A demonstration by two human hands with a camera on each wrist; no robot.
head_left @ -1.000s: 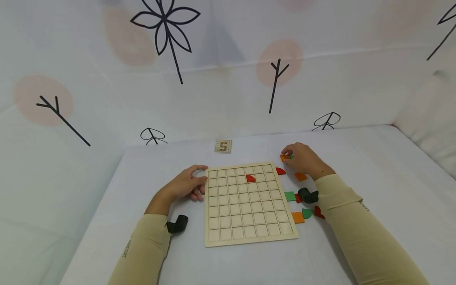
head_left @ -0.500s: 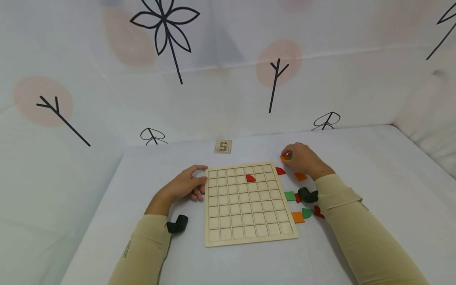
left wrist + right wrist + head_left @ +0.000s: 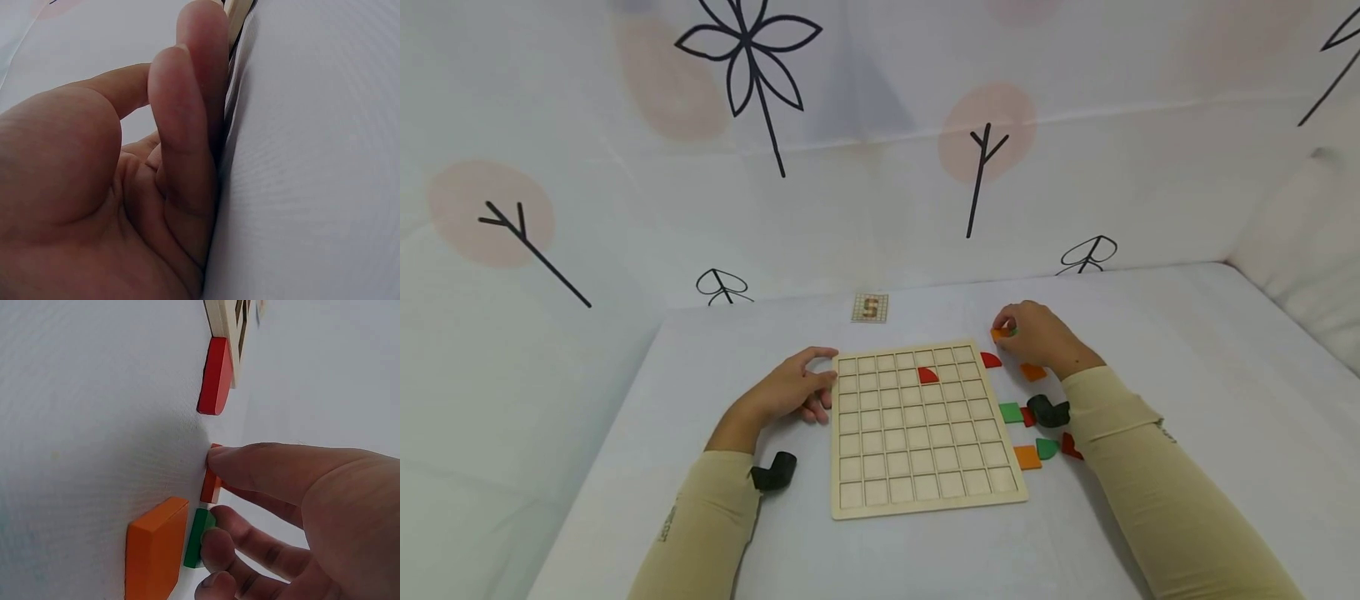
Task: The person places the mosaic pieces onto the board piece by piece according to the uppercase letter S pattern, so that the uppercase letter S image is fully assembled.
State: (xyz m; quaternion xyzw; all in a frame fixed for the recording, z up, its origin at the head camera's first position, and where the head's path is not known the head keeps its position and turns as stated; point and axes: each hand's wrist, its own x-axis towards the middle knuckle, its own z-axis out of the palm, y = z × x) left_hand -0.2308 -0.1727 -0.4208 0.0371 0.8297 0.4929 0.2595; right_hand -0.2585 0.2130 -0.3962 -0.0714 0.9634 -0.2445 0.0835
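Note:
A wooden grid board (image 3: 925, 433) lies on the white table, with one red quarter-round piece (image 3: 927, 376) set in a cell of its second row. My right hand (image 3: 1009, 325) is beyond the board's far right corner. Its thumb and forefinger pinch a small orange piece (image 3: 997, 334) (image 3: 210, 487) that sits on the table, and a finger touches a green piece (image 3: 199, 539) beside it. My left hand (image 3: 801, 385) rests on the table against the board's left edge (image 3: 232, 19), fingers relaxed and thumb near the far left corner.
A second red quarter-round (image 3: 990, 360) (image 3: 214, 376) and an orange square (image 3: 1032, 372) (image 3: 156, 550) lie near the right hand. More green, red and orange pieces (image 3: 1026, 457) line the board's right side. A small pattern card (image 3: 869, 307) lies behind the board. Patterned cloth walls surround the table.

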